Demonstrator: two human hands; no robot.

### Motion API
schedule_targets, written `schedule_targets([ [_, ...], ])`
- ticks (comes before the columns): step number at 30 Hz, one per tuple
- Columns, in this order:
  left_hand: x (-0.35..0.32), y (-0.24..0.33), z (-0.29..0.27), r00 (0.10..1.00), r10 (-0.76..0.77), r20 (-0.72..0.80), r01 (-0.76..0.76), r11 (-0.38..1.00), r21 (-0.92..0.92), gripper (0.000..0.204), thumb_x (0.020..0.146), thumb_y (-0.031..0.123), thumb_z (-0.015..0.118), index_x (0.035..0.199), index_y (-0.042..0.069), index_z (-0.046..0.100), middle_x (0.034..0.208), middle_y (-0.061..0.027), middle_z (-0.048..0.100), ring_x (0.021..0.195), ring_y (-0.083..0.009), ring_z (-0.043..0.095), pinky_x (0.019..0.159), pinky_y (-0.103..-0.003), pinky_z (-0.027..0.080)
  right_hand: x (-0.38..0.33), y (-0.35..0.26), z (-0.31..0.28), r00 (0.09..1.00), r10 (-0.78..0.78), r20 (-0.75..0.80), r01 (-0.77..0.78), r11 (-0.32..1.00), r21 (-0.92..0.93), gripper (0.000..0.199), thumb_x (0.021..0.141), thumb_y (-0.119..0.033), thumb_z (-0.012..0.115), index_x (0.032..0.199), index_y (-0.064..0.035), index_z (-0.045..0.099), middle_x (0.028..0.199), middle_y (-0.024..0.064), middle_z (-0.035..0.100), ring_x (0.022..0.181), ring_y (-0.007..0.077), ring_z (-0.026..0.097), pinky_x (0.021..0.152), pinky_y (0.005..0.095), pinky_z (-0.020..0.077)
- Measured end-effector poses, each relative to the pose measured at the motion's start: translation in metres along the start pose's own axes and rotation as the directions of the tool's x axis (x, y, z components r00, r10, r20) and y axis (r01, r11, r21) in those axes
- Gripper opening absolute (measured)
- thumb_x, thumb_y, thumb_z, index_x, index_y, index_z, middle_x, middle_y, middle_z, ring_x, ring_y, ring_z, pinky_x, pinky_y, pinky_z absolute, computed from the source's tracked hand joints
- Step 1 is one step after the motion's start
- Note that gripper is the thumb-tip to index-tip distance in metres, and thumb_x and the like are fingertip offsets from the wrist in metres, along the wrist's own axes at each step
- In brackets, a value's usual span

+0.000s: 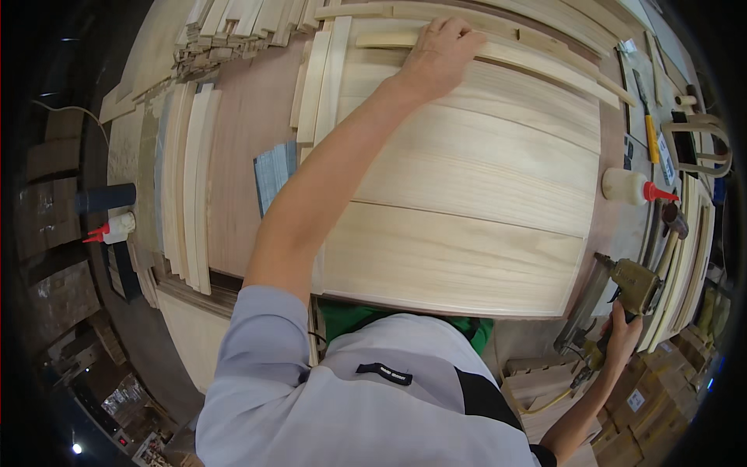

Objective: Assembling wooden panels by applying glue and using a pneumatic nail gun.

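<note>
Pale wood strip (pixel 548 70) lies along the far part of the panel, under the left hand (pixel 445 58): fingers bent and closed over it near its left end, fingertips hidden, can't tell how tight. Right hand (pixel 620 336) wraps the grip of a pneumatic nailer (pixel 636 284), off the panel's near right corner; trigger finger unclear.

Wood panel (pixel 467 175) sits between the hands; two seams run clearly across it. Its near edge is just before the torso, right edge near the nailer's nose. Strip's right end sticks out past that right edge. Open room: the panel face right of the left forearm, plus a narrow brown band of tabletop (pixel 590 249) along the right edge.

Counts: one nailer, one panel, one strip under the hand, one more strip just behind it. Right side: one white squeeze bottle (pixel 625 187) with red nozzle, one yellow-handled tool (pixel 651 138). Left side: one blue-grey striped piece (pixel 272 173), at least one red-tipped bottle (pixel 120 226), stacked wood slats (pixel 233 35), too many to count.
</note>
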State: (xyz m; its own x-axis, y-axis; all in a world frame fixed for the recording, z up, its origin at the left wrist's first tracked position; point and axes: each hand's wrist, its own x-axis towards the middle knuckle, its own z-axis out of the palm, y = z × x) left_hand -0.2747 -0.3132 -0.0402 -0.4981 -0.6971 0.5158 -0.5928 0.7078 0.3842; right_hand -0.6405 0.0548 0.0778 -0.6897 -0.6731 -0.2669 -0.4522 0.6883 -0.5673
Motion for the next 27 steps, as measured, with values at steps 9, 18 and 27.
schedule_targets([
  [9, 0.019, -0.038, 0.009, 0.992, -0.124, 0.022, 0.125, 0.983, -0.135, 0.027, 0.087, 0.011, 0.059, 0.112, 0.012, 0.068, 0.114, -0.0072, 0.057, 0.112, -0.0289, 0.049, 0.098, -0.038, 0.041, 0.003, 0.001, 0.001, 0.999, 0.028, -0.036, -0.028, 0.999, -0.016, 0.027, 0.088, -0.024, 0.065, 0.087, 0.0006, 0.053, 0.062, 0.0033, 0.050, 0.047, 0.0122, 0.049, 0.043, 0.0298, 0.0382],
  [18, 0.022, -0.046, 0.007, 0.984, -0.169, 0.049, 0.171, 0.984, -0.044, 0.029, 0.084, 0.004, 0.060, 0.113, 0.003, 0.065, 0.118, -0.0182, 0.056, 0.116, -0.0367, 0.048, 0.104, -0.043, 0.037, 0.001, -0.001, 0.006, 0.999, 0.022, -0.050, -0.021, 1.000, 0.007, 0.027, 0.088, -0.024, 0.065, 0.088, 0.0009, 0.054, 0.065, 0.0038, 0.052, 0.048, 0.0121, 0.049, 0.044, 0.0296, 0.0383],
  [27, 0.023, -0.058, 0.020, 0.989, -0.145, -0.034, 0.143, 0.988, -0.052, 0.018, 0.083, 0.014, 0.066, 0.099, 0.013, 0.075, 0.106, -0.0059, 0.063, 0.105, -0.0276, 0.054, 0.095, -0.038, 0.043, -0.007, -0.015, 0.003, 0.997, 0.053, -0.049, -0.054, 0.998, -0.029, 0.021, 0.087, -0.021, 0.064, 0.089, 0.0001, 0.059, 0.057, 0.0012, 0.050, 0.048, 0.0108, 0.047, 0.046, 0.0280, 0.0357],
])
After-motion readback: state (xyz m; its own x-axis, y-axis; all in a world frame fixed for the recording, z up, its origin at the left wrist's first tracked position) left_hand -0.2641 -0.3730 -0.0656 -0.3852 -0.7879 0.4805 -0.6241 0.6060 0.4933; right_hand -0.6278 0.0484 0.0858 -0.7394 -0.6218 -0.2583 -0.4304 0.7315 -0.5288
